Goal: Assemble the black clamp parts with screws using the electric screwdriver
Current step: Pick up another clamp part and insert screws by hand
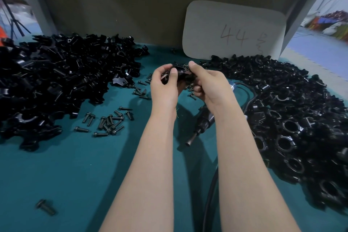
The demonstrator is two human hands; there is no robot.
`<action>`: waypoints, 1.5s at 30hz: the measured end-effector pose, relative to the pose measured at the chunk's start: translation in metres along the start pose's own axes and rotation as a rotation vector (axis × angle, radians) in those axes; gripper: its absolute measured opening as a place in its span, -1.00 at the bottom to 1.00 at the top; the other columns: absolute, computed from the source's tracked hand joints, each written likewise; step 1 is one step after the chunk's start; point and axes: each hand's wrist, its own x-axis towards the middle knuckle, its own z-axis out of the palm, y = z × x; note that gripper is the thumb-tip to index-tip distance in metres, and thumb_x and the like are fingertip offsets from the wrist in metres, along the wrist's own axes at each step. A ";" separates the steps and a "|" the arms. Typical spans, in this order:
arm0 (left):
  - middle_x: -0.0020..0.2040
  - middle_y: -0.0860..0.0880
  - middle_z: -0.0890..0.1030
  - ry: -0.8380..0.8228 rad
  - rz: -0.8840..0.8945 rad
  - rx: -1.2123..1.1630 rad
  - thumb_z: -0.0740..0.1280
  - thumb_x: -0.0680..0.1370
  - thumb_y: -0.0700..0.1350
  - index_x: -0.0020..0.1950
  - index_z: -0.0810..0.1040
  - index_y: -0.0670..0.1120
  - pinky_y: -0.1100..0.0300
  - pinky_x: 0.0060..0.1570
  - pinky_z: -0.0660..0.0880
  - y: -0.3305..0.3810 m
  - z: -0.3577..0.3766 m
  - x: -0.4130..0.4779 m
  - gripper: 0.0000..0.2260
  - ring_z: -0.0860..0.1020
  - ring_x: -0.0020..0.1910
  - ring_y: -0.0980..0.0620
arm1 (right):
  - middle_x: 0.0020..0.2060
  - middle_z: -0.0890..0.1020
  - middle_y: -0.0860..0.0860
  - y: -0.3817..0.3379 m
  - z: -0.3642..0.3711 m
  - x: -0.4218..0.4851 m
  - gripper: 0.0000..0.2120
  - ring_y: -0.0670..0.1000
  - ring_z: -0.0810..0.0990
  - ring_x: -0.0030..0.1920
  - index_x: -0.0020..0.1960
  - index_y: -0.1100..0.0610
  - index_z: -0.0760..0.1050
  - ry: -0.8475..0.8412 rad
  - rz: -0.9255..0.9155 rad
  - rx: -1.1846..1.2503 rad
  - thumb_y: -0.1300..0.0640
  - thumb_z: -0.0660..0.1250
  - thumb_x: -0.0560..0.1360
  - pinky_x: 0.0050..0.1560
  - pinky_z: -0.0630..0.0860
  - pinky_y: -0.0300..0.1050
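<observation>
Teal matting (75,175) covers the bench. The electric screwdriver (202,124) is laid on it unheld, with loose screws (108,121) to its left. Further on, a black clamp part (180,76) is pinched above the mat by the curled fingers of the left hand (164,88) and right hand (209,84). It is judged rigid, light and glossy, best gripped by its outer edges. Heaped parts (56,73) lie alongside, and a card (233,32) marked 44 is propped behind.

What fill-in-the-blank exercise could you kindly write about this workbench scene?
The white rounded card bears the handwritten number ____.
The glossy black clamp part is gripped by ____ the left hand and the right hand.
The black electric screwdriver lies on the teal table under the ____ forearm.
Missing words: 44; both; right.
</observation>
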 end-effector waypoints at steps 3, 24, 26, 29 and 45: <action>0.23 -0.11 0.58 0.000 -0.051 -0.048 0.23 0.64 -0.19 0.12 0.55 -0.04 0.13 0.21 0.50 -0.001 0.000 0.002 -0.86 0.56 0.22 -0.04 | -0.46 0.29 -0.02 0.001 0.003 0.000 -0.65 -0.08 0.27 -0.45 -0.15 0.29 0.55 -0.006 -0.041 -0.044 -0.04 0.37 0.49 -0.35 0.27 -0.17; 0.15 -0.03 0.60 -0.316 0.168 0.555 0.28 0.56 -0.25 0.34 0.43 -0.05 0.13 0.17 0.52 0.000 0.002 -0.001 -0.65 0.57 0.13 0.01 | -0.24 0.69 0.03 -0.001 -0.004 -0.003 -0.92 -0.02 0.66 -0.18 -0.21 0.00 0.62 0.047 -0.207 -0.267 0.10 0.43 0.46 -0.05 0.61 -0.06; 0.07 0.04 0.60 -0.290 0.221 0.612 0.30 0.57 -0.22 0.30 0.46 -0.02 0.45 -0.08 0.49 -0.003 0.001 -0.001 -0.69 0.58 -0.01 0.15 | -0.31 0.68 -0.06 0.000 -0.005 -0.004 -0.96 -0.12 0.61 -0.26 -0.18 0.00 0.64 0.055 -0.210 -0.255 0.09 0.44 0.45 -0.19 0.57 -0.22; 0.05 0.08 0.59 -0.245 0.249 0.640 0.29 0.59 -0.19 0.30 0.47 -0.01 0.63 -0.31 0.36 -0.005 0.001 -0.002 -0.72 0.53 -0.11 0.26 | -0.28 0.69 0.00 0.000 -0.004 -0.004 -0.95 -0.07 0.61 -0.23 -0.15 0.03 0.66 0.064 -0.212 -0.244 0.07 0.44 0.46 -0.18 0.55 -0.18; 0.06 0.00 0.61 -0.179 0.294 0.630 0.25 0.60 -0.23 0.27 0.47 -0.06 0.59 -0.31 0.37 -0.008 0.005 -0.002 -0.74 0.52 -0.14 0.21 | -0.28 0.68 -0.11 -0.004 0.000 -0.008 -0.91 -0.20 0.62 -0.24 -0.11 0.01 0.66 0.082 -0.189 -0.324 0.02 0.42 0.46 -0.17 0.55 -0.28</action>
